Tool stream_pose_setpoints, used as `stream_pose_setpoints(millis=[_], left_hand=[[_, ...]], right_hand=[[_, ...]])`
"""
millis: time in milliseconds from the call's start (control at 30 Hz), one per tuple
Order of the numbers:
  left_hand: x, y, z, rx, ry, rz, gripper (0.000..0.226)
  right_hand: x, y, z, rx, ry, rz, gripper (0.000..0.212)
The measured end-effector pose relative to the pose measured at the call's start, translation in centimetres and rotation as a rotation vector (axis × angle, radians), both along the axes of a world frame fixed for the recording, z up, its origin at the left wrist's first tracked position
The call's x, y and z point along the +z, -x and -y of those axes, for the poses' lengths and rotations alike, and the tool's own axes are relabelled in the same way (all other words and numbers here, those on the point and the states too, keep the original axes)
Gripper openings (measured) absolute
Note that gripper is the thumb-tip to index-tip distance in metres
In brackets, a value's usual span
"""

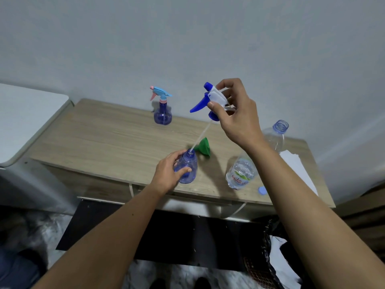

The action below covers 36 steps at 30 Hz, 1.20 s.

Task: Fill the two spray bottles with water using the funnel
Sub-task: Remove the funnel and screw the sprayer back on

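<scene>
Two hands are busy: the left hand (166, 174) grips the blue spray bottle (187, 167) on the tabletop (104, 138), its fingers curled round the body, while the right hand (233, 113) pinches the trigger head (208, 99) aloft, dip tube (201, 136) trailing into the neck. The green funnel (204, 147) lies just beside; the second spray bottle (163, 110) stands capped behind. Likely risk: the tube snagging the rim could tip the light bottle, or flick drips
</scene>
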<state>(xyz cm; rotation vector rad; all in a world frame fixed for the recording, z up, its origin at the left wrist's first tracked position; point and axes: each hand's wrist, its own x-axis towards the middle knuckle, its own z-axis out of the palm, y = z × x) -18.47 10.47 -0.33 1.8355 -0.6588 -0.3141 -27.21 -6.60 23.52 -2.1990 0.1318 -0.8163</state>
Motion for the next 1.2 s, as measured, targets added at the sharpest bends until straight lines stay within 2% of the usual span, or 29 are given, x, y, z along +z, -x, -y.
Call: stream_pose_setpoints(millis=[467, 633, 800, 1000, 1200], left_hand=[[1.0, 0.4, -0.1, 0.0, -0.021, -0.019, 0.068], [0.8, 0.5, -0.1, 0.02, -0.027, -0.057, 0.072], [0.8, 0.7, 0.0, 0.033, -0.026, -0.045, 0.065], [0.8, 0.6, 0.1, 0.048, -0.031, -0.049, 0.063], [0.3, 0.7, 0.1, 0.049, 0.033, -0.15, 0.07]], right_hand=[[-9.8, -0.6, -0.1, 0.179, 0.044, -0.304, 0.032], [-11.2, -1.3, 0.0, 0.232, 0.139, -0.365, 0.041], [-12.0, -1.5, -0.2, 0.272, 0.182, -0.383, 0.022], [-12.5, -2.0, 0.0, 0.309, 0.216, -0.473, 0.039], [-13.4, -2.2, 0.3, 0.317, 0.282, -0.56, 0.037]])
